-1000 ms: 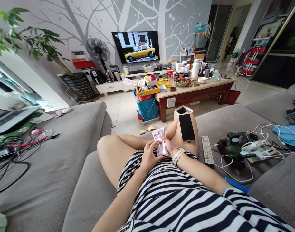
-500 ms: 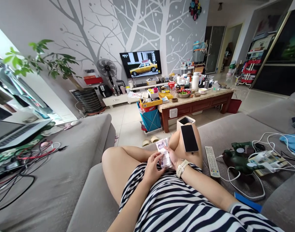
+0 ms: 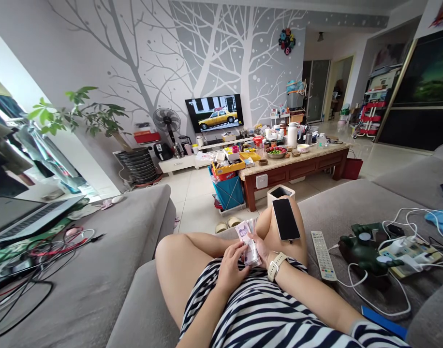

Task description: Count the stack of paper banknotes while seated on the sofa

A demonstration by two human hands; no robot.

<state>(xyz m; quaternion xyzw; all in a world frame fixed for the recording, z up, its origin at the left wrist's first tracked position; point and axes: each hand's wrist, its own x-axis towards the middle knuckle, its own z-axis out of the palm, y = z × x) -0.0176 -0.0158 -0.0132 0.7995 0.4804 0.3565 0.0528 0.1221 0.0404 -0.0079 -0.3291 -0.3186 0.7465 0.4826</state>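
I sit cross-legged on a grey sofa (image 3: 98, 290). Both hands meet in my lap over a stack of banknotes (image 3: 247, 241). My left hand (image 3: 230, 268) has its fingers curled on the near side of the stack, thumb on the top note. My right hand (image 3: 263, 249), with a white watch (image 3: 276, 266) on the wrist, grips the stack from the right. A black phone (image 3: 286, 219) lies flat on my right knee, screen dark.
A TV remote (image 3: 323, 249), a green toy fist (image 3: 366, 246) and a power strip with white cables (image 3: 406, 244) lie on the sofa to my right. A laptop (image 3: 22, 217) and cables lie at left. A cluttered coffee table (image 3: 297, 162) stands ahead.
The camera has tilted upward, showing more wall and ceiling. Both hands stay on the banknotes in my lap; the phone stays on my knee.
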